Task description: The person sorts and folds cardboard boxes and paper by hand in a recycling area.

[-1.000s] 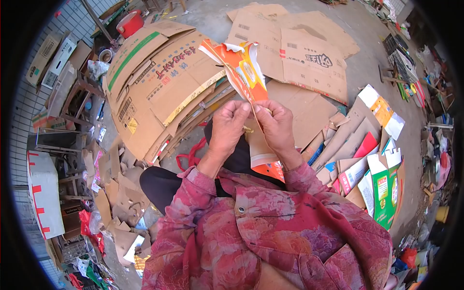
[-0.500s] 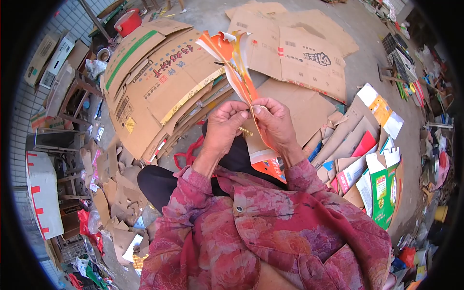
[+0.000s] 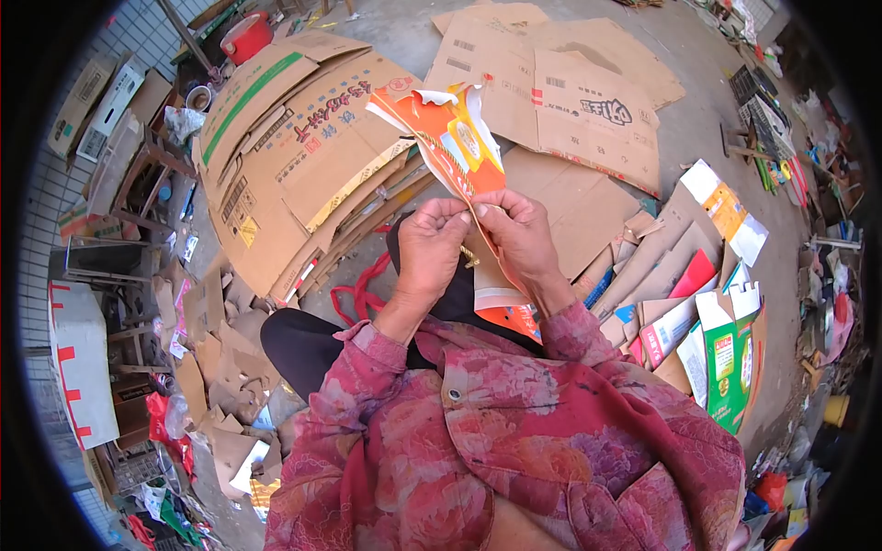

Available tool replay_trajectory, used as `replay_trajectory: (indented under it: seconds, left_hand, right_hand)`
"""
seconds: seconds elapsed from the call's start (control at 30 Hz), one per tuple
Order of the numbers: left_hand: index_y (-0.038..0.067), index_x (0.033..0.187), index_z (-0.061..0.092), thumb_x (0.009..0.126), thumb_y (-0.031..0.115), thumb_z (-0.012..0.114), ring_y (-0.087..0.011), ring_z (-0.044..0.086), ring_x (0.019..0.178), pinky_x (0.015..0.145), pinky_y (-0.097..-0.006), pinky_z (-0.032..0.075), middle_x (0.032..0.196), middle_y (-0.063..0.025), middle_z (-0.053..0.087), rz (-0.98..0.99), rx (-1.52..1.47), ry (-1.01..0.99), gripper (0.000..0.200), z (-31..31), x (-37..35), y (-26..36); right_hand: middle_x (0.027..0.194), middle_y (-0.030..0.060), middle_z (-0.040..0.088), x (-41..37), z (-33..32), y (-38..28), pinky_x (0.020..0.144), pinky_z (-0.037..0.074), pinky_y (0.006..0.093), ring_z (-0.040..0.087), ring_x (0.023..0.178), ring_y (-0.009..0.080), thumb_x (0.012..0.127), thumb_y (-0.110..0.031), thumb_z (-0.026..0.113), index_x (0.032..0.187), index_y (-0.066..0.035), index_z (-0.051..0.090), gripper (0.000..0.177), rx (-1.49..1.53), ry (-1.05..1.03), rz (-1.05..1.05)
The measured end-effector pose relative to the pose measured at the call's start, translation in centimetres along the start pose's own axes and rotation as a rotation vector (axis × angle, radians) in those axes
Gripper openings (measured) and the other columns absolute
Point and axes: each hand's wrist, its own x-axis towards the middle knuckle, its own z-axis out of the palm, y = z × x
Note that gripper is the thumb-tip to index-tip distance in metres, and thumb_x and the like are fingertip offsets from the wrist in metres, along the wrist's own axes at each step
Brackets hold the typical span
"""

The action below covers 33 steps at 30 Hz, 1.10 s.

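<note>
A torn, folded piece of orange and yellow printed cardboard [image 3: 478,147] with white edges is held upright in front of my lap. Along its fold runs a twisted gold cord [image 3: 448,163], its tail hanging below my fingers. My left hand [image 3: 430,250] is closed, thumb and fingers pinching at the fold where cord and cardboard meet. Right beside it, my right hand [image 3: 520,237] pinches the same piece, the two thumbs almost touching. The lower part of the piece hangs beneath my right hand. What exactly lies between the fingertips is hidden.
Flattened brown cartons [image 3: 335,133] are stacked ahead on the left, with more cartons [image 3: 588,119] ahead on the right. Cardboard scraps [image 3: 234,340] litter the floor at left. Folded boxes, including a green one [image 3: 728,367], lie to the right. A red bucket [image 3: 246,39] stands far left.
The upper part of the orange cardboard has dropped lower and opened wider, showing more of its yellow print. Both hands stay pinched at nearly the same spot.
</note>
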Motion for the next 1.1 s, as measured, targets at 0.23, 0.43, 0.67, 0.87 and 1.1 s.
replay_trajectory:
  seconds: [0.23, 0.43, 0.67, 0.87, 1.1]
  left_hand:
    - [-0.004, 0.082, 0.056, 0.08, 0.014, 0.059, -0.0052, 0.051, 0.06, 0.055, -0.0196, 0.042, 0.066, -0.0028, 0.057, 0.188, 0.316, 0.11, 0.018, -1.0, 1.4, 1.1]
    - [-0.004, 0.08, 0.056, 0.078, 0.007, 0.054, -0.0044, 0.05, 0.058, 0.051, -0.0196, 0.041, 0.066, -0.0021, 0.056, 0.157, 0.24, 0.191, 0.012, -1.9, 2.1, 0.9]
    - [-0.004, 0.08, 0.055, 0.075, 0.001, 0.049, -0.0046, 0.051, 0.056, 0.05, -0.0217, 0.042, 0.067, -0.0041, 0.058, 0.276, 0.27, 0.114, 0.009, -1.5, 0.8, 0.5]
    - [-0.001, 0.075, 0.053, 0.069, 0.003, 0.057, -0.0276, 0.056, 0.057, 0.051, -0.0327, 0.044, 0.066, -0.0174, 0.055, 0.419, 0.612, 0.082, 0.008, -0.2, -0.3, 2.1]
    - [0.001, 0.069, 0.048, 0.064, 0.002, 0.057, -0.0334, 0.053, 0.061, 0.054, -0.0379, 0.043, 0.065, -0.0167, 0.051, 0.424, 0.708, 0.013, 0.01, 0.3, -0.6, 2.7]
  right_hand:
    - [0.075, -0.0008, 0.055, -0.1, 0.0, 1.2, 0.058, 0.041, 0.0175, 0.048, 0.066, 0.0036, 0.082, -0.011, 0.054, 0.086, 0.002, 0.057, 0.014, -0.316, 0.054, -0.074]
    - [0.071, -0.0038, 0.052, -0.1, 0.4, -0.2, 0.056, 0.039, 0.0184, 0.046, 0.065, 0.0029, 0.082, -0.013, 0.054, 0.084, 0.0, 0.058, 0.014, -0.211, 0.153, -0.113]
    - [0.089, 0.0045, 0.057, 2.8, -2.9, -2.0, 0.071, 0.042, 0.0224, 0.053, 0.077, 0.0096, 0.076, -0.011, 0.06, 0.094, -0.001, 0.059, 0.02, -0.662, 0.078, -0.192]
    - [0.105, 0.0085, 0.054, 3.6, 1.9, -3.7, 0.085, 0.038, 0.0268, 0.05, 0.098, 0.0138, 0.077, -0.01, 0.06, 0.104, -0.002, 0.057, 0.028, -0.8, -0.154, -0.594]
    - [0.086, 0.0083, 0.056, 3.4, 3.0, -3.3, 0.069, 0.046, 0.0254, 0.055, 0.08, 0.013, 0.077, -0.003, 0.054, 0.09, 0.001, 0.056, 0.014, -0.558, -0.121, -0.409]
